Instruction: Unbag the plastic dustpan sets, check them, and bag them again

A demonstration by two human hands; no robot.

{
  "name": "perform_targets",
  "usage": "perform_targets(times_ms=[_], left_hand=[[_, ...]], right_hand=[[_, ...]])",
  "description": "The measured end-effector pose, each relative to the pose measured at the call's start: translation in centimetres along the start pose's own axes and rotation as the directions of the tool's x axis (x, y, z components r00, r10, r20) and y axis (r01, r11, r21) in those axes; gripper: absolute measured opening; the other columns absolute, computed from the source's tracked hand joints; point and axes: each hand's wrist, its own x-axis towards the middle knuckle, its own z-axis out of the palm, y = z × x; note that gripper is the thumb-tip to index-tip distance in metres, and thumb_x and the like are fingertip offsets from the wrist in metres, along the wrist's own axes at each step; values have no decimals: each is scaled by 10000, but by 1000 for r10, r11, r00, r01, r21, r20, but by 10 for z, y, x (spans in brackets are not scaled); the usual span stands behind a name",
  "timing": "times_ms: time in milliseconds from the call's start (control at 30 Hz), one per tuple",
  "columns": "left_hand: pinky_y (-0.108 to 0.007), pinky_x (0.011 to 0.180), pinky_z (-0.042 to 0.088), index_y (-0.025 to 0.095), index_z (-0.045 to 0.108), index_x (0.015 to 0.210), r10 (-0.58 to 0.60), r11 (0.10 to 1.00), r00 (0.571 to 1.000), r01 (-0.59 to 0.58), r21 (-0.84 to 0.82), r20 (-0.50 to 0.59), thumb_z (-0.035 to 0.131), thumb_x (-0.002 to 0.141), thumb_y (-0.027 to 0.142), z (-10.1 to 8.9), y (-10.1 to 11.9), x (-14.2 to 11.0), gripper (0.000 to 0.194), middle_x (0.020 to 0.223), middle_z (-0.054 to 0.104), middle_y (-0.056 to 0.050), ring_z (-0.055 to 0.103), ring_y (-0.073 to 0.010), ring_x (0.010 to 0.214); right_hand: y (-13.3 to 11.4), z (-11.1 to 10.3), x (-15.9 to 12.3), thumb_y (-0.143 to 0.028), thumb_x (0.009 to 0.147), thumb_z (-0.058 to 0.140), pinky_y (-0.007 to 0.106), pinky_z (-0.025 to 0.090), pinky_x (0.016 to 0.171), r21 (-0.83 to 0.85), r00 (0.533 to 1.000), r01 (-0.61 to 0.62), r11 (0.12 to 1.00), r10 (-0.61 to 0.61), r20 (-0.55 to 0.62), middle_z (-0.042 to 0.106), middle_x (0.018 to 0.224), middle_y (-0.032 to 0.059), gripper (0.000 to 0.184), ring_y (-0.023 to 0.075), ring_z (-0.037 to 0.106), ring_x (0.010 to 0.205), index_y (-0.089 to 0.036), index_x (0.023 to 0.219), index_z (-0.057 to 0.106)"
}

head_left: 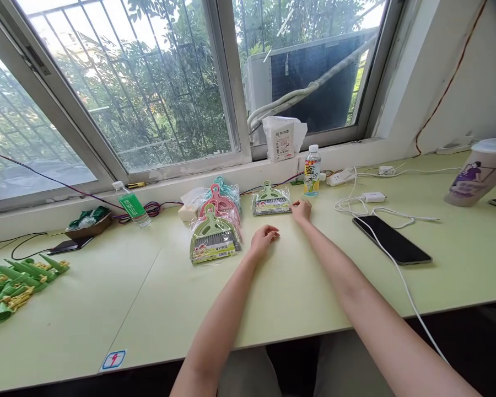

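a light green plastic dustpan-and-brush set (271,202) in clear wrap, with grey bristles and a printed label strip, lies toward the back of the pale yellow-green bench (157,309). the right hand (301,211) touches its right edge; whether it grips, i cannot tell. the left hand (265,241) is loosely curled and empty, near overlapping wrapped green, pink and teal sets (214,238). behind runs a grey-framed glass window (161,82) with greenery outside.

Green dustpan set (271,203), plastic-wrapped, lying right of overlapping wrapped sets (215,227)
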Motion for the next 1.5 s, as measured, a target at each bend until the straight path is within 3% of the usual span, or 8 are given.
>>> perform_targets(times_ms=[300,533,667,867,1000,1100,1233,1500], left_hand=[[-267,688,470,152,640,860,-32,994,999,30,-109,-14,500,817,122,1,5,-1,149,836,690,-65,585,-113,639],[-312,912,463,173,574,1058,-38,991,844,-38,-129,-535,558,848,205,-14,-3,8,213,1153,617,-122,612,-188,1049],[-315,833,520,193,463,1277,-239,909,924,105,-403,-299,596,867,367,-15,-4,13,465,1114,646,-101,672,-188,947],[-347,850,551,218,344,1391,-156,826,967,16,-564,-201,775,719,236,0,3,2,799,1105,685,-94,692,-184,885],[-332,831,554,193,361,1373,-176,821,960,20,-571,-219,717,758,183,0,5,0,710,1042,698,-89,698,-174,852],[-296,812,551,205,357,1373,-193,823,944,7,-568,-268,667,795,185,-2,4,5,656,1031,699,-72,698,-161,862],[-267,781,552,217,378,1364,-258,814,899,5,-580,-353,617,825,201,-5,4,10,589,1054,699,-50,696,-148,872],[-287,825,558,182,626,1096,-276,567,921,-76,-820,-276,629,791,212,-13,18,-1,306,852,736,-24,717,-170,838]], right_hand=[[-6,-26,-22,-234,771,554,383,485,806,296,978,-108,949,155,-140,656,796,98,108,227,594,772,-223,699,475],[11,-63,-52,-181,692,611,369,524,832,431,967,-215,876,254,-34,716,860,98,149,223,671,801,-169,830,665],[5,-77,-73,-212,703,608,368,525,832,488,976,-214,846,210,63,724,880,91,206,224,667,816,-167,876,710],[-24,-95,-83,-227,825,516,406,480,925,375,999,33,926,-22,-34,692,1037,107,241,244,626,977,-186,978,698],[-38,-100,-92,-221,874,506,434,388,1030,143,899,431,891,-438,18,653,1124,91,220,267,545,1114,-228,977,701],[-45,-93,-104,-267,916,485,389,416,972,216,822,498,840,-536,190,665,1002,78,219,251,566,1027,-232,862,694],[-46,-86,-111,-315,930,473,328,432,819,213,786,468,858,-514,344,664,882,55,262,224,591,883,-221,776,663],[-31,-85,-94,-274,921,491,256,449,696,209,879,22,978,-118,462,668,693,30,332,161,606,679,-187,632,630]])
